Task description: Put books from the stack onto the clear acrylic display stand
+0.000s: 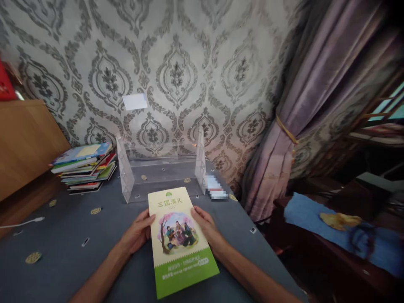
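Observation:
A cream and green book point(179, 235) with an illustrated cover and Chinese lettering faces me, held up over the table. My left hand point(139, 231) grips its left edge, thumb on the cover and fingers behind. On the opposite edge, my right hand point(205, 225) is closed the same way, its fingers partly hidden by the book. Just beyond the book stands a clear plastic rack point(126, 176) with two upright side panels.
A stack of books point(86, 166) lies at the back left, beside a wooden cabinet point(28, 143). Right of the rack is a small pixelated item point(216, 187). A white cable point(28, 222) crosses the left side of the dark table point(63, 248). A tied curtain point(277, 155) hangs at right.

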{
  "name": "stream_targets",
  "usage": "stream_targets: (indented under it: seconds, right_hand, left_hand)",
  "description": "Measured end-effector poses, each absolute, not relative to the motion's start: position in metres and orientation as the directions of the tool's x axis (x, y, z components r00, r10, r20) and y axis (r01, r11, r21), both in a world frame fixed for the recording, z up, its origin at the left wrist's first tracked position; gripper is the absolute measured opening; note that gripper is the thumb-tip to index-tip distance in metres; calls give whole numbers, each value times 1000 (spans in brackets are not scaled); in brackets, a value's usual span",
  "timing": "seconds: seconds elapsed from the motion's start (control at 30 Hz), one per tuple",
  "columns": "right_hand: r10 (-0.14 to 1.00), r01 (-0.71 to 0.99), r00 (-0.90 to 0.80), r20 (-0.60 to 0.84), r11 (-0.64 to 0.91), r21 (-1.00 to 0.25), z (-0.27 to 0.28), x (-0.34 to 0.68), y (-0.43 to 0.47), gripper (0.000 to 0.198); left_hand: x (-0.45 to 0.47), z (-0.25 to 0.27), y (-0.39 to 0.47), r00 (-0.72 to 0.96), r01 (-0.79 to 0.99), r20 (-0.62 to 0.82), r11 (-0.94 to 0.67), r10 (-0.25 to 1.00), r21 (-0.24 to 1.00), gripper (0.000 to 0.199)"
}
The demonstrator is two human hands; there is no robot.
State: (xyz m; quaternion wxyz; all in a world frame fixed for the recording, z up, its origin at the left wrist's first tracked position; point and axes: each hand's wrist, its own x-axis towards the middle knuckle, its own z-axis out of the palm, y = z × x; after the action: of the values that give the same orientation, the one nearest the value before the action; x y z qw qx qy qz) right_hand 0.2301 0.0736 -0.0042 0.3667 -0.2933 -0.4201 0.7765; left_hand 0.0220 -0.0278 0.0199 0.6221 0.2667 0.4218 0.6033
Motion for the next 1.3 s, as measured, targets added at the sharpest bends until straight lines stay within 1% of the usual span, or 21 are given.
stream_targets:
  seconds: [0.13, 0.23, 0.3, 0.37, 0.43, 0.53, 0.63, 0.77, 0.9, 1.0, 1.13, 1.3]
  right_hand:
    - [807, -359, -580, -111, -376, -854, 15, 233, 74, 48]
    - [795, -382, -602, -71, -366, -849, 35, 237, 77, 49]
    - [778, -368, -628, -20, -320, -873, 51, 241, 82, 48]
    - [758, -326, -649, 61, -205, -923, 66, 248, 90, 45]
    - [724, -269, -669, 169, -23, -963, 81, 256, 99, 41]
    - [629, -205, -711, 313, 239, -949, 97, 264, 111, 36]
    - [579, -158, -729, 365, 377, -913, 100, 267, 115, 38]
    - [605, -39, -708, 365, 483, -875, 92, 271, 112, 42]
    - [629, 39, -691, 357, 525, -850, 85, 276, 113, 42]
    - [652, 72, -669, 357, 535, -842, 84, 278, 117, 42]
    - [672, 68, -626, 396, 553, -831, 88, 278, 118, 38]
    - [682, 46, -627, 377, 515, -856, 104, 275, 126, 39]
  left_hand:
    - [22, 31, -22, -89, -463, -138, 82, 987, 883, 65]
    - [21, 44, -14, -45, -412, -82, 57, 996, 909, 64]
    - [19, 56, -10, -4, -377, -46, 41, 999, 925, 61]
    - [16, 70, -6, 38, -325, -8, 20, 999, 945, 56]
    - [12, 84, -2, 68, -264, 31, -12, 997, 964, 50]
    - [7, 100, 2, 77, -170, 77, -63, 994, 984, 44]
    - [7, 104, 3, 58, -108, 71, -65, 996, 992, 46]
    - [16, 97, 2, -9, -104, 43, -44, 999, 994, 47]
    - [29, 97, 3, -101, -42, 49, -54, 994, 998, 46]
    - [38, 102, 3, -121, 12, 58, -57, 991, 998, 46]
    - [47, 108, 4, -127, 92, 78, -66, 989, 994, 47]
    - [49, 118, 14, -167, 140, 98, -75, 981, 987, 45]
